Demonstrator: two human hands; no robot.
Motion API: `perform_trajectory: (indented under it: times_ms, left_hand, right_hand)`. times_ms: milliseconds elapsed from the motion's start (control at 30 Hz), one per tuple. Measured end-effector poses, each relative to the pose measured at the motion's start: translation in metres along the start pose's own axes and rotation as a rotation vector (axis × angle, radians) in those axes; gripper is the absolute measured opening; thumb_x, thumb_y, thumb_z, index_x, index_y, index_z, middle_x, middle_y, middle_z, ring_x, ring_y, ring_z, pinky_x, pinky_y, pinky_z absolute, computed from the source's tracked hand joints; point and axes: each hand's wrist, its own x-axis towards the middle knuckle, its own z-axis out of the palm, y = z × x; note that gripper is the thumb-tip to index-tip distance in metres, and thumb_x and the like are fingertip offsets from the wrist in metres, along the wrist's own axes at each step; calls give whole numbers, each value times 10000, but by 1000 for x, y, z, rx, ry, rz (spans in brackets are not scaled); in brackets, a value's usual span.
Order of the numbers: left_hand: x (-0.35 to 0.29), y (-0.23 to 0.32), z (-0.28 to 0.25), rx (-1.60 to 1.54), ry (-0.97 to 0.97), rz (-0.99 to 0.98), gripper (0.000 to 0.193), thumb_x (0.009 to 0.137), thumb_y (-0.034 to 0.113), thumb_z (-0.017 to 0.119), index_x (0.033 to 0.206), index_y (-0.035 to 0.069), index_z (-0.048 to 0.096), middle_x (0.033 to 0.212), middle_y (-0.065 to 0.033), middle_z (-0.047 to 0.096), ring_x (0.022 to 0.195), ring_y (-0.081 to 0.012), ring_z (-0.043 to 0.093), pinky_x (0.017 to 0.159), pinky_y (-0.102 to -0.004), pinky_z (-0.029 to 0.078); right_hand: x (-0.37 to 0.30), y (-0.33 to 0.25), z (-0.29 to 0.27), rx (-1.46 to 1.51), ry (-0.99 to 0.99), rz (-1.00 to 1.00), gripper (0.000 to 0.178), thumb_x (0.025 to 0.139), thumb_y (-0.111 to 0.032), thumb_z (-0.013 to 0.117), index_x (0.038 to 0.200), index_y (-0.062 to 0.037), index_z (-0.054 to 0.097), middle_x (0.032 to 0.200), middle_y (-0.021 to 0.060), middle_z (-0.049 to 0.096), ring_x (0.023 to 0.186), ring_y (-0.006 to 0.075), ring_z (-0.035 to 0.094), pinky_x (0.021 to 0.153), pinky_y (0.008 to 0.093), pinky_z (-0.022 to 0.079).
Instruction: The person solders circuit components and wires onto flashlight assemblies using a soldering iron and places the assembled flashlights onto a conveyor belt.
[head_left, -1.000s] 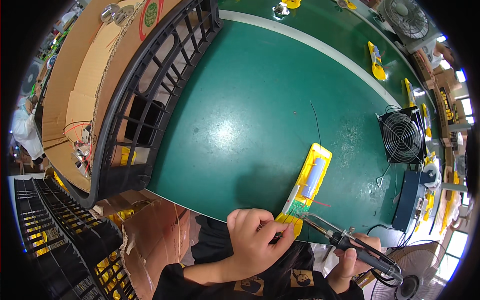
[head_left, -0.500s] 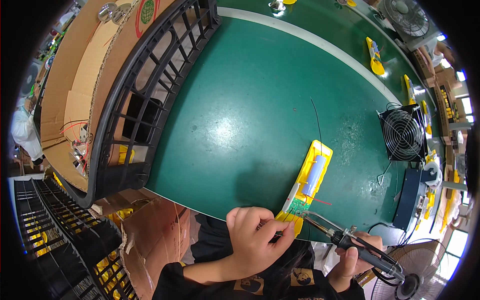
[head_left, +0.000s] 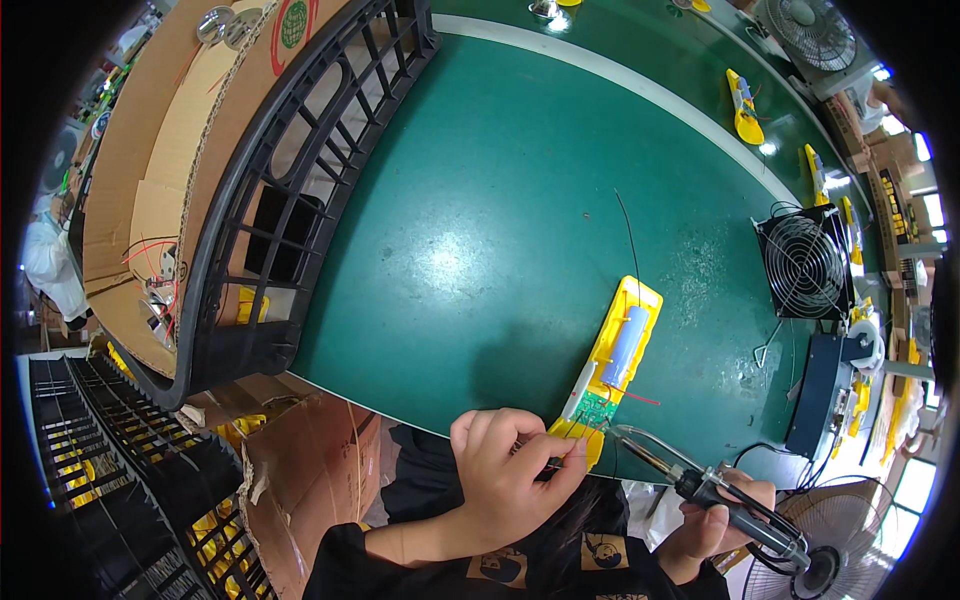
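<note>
A yellow plastic housing point(head_left: 648, 292) lies slantwise near the table's front edge, with a blue cylindrical battery point(head_left: 626, 346) in its upper part. Below the battery sits a small green circuit board point(head_left: 597, 406). One long dark wire runs from the housing's far end, and a red wire sticks out to the right. My left hand point(head_left: 515, 465) is closed at the housing's near end, thumb and forefinger pinching a thin wire by the board. Held in my right hand point(head_left: 725, 515) is a soldering iron point(head_left: 728, 503) with a curved metal tube; its tip is just right of the board.
A black plastic crate point(head_left: 235, 270) and a cardboard box point(head_left: 150, 200) stand on the left. At right are a small black fan point(head_left: 805, 260) and a dark blue box-shaped device point(head_left: 818, 395). More yellow housings point(head_left: 743, 105) lie beyond the pale strip across the table.
My right hand has drawn the soldering iron's tip slightly right, off the board. The housing has shifted a little in the view; my left hand keeps its pinch.
</note>
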Motion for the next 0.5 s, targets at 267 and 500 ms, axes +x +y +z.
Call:
perform_trajectory:
  times_ms: [267, 500]
  left_hand:
    - [-4, 1, 2, 26, 16, 0, 138, 589, 108, 706, 652, 120, 584, 735, 7, 469, 642, -147, 458, 714, -331, 304]
    - [-12, 3, -1, -53, 0, -25, 141, 621, 115, 685, 718, 75, 592, 868, -40, 535, 671, -169, 537, 775, -325, 364]
  right_hand:
    - [-12, 6, -6, 21, 161, 59, 440, 751, -429, 578, 705, -13, 443, 446, 5, 461, 402, 130, 450, 460, 252, 399]
    - [-26, 36, -23, 163, 225, -11, 380, 739, -322, 630, 773, 1, 434, 549, 28, 408, 348, 74, 391, 353, 184, 330]
